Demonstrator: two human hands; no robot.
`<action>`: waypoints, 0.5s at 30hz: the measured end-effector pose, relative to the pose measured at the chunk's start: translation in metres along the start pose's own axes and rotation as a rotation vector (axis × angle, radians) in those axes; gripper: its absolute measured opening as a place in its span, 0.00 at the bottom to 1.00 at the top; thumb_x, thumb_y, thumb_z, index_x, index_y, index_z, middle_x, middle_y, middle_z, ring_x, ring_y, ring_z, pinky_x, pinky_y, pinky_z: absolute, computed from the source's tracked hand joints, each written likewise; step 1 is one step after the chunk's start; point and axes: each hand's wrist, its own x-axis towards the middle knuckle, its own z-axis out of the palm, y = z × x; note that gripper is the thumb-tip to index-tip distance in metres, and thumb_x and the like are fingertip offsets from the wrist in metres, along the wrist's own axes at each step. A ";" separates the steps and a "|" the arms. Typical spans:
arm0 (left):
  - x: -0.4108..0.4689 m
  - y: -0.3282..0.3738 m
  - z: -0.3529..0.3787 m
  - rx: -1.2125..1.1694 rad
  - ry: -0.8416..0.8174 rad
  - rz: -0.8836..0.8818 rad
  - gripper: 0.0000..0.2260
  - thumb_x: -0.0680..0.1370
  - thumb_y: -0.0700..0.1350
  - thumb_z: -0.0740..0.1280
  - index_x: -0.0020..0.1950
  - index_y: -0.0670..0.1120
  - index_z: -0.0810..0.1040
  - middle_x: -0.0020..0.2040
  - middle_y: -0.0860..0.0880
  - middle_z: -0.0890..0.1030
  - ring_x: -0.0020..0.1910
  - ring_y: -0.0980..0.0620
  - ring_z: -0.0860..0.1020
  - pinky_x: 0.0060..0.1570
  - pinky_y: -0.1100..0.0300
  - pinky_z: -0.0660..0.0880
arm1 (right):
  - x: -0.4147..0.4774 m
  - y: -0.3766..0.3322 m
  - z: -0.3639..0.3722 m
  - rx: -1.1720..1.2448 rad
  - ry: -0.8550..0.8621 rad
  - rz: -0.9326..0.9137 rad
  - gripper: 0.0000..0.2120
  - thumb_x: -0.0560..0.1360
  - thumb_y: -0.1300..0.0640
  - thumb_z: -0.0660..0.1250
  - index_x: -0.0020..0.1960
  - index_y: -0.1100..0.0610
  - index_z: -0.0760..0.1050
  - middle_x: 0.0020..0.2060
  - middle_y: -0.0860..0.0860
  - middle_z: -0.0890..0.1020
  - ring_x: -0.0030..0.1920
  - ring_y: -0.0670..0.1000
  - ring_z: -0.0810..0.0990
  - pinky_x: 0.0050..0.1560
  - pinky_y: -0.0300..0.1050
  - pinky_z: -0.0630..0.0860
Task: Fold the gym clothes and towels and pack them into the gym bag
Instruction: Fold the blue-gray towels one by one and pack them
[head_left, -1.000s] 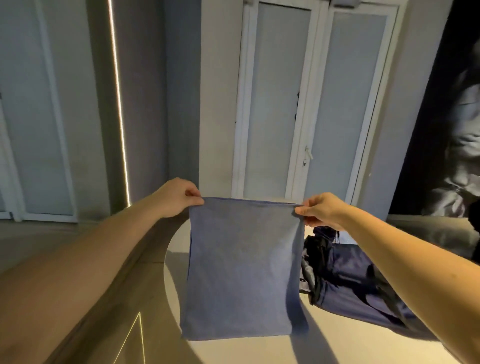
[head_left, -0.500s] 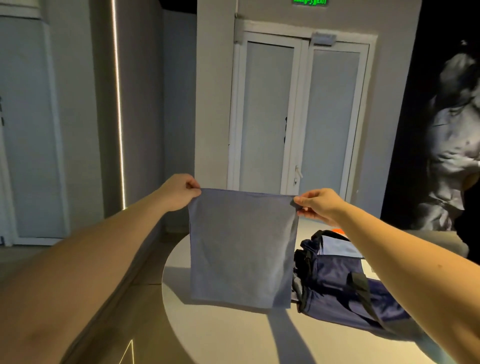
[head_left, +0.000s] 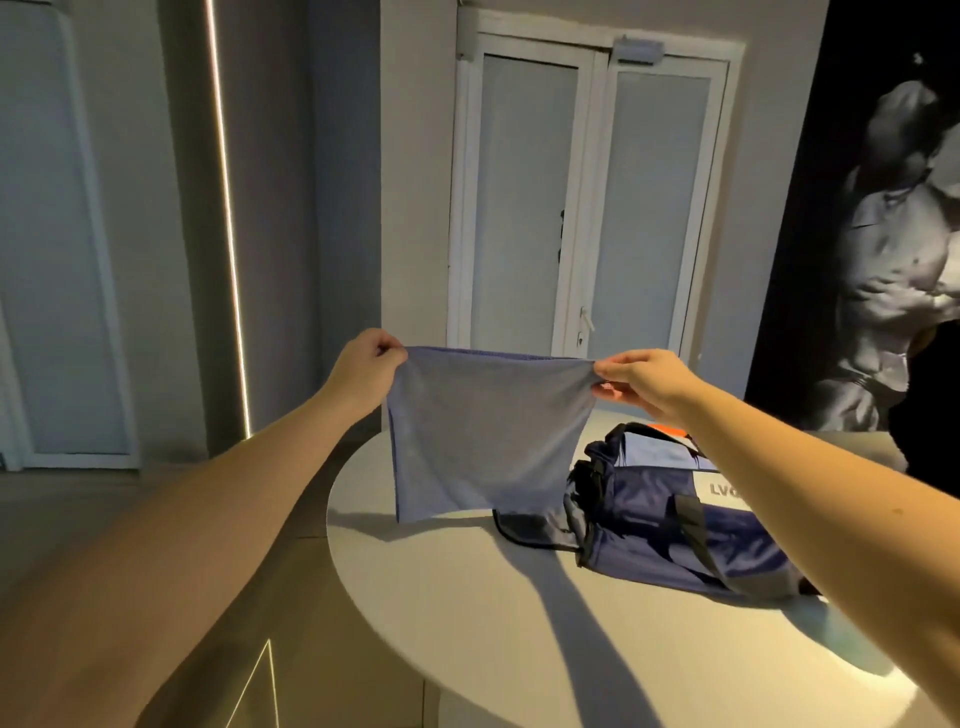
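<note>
Now we hold the towel (head_left: 488, 441) up over the table (head_left: 519, 639). Our left hand (head_left: 363, 366) pinches one top corner and our right hand (head_left: 644, 387) pinches the other, with the fingers curled on the cloth. It hangs flat, not yet folded small, we think. The bag (head_left: 675, 530) lies open on the table, just right of the towel. Pale blue cloth and something orange show inside, so some packing looks done. This towel is not packed yet.

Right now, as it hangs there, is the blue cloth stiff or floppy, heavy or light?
Probably floppy: the blue cloth hangs limp, bunching where left hand and right hand pinch its corners. Likely light: those pinches carry it.
</note>
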 end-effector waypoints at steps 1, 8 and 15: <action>-0.018 -0.002 -0.001 -0.019 -0.004 0.001 0.07 0.82 0.42 0.62 0.54 0.43 0.78 0.48 0.49 0.78 0.45 0.58 0.74 0.41 0.65 0.68 | -0.012 0.006 -0.004 -0.045 -0.041 0.024 0.08 0.76 0.64 0.71 0.54 0.67 0.81 0.52 0.63 0.84 0.50 0.58 0.85 0.57 0.50 0.81; -0.173 -0.061 0.011 -0.096 -0.213 -0.081 0.04 0.79 0.39 0.65 0.45 0.44 0.78 0.43 0.42 0.79 0.43 0.49 0.76 0.44 0.62 0.70 | -0.104 0.104 -0.017 -0.273 -0.394 0.254 0.05 0.77 0.63 0.70 0.45 0.63 0.84 0.40 0.56 0.83 0.40 0.51 0.78 0.42 0.43 0.73; -0.243 -0.107 0.026 -0.088 -0.428 -0.160 0.08 0.80 0.36 0.65 0.43 0.46 0.78 0.40 0.47 0.79 0.41 0.51 0.77 0.44 0.57 0.72 | -0.145 0.179 -0.011 -0.288 -0.626 0.411 0.04 0.75 0.61 0.72 0.44 0.60 0.85 0.47 0.57 0.85 0.49 0.53 0.81 0.57 0.48 0.75</action>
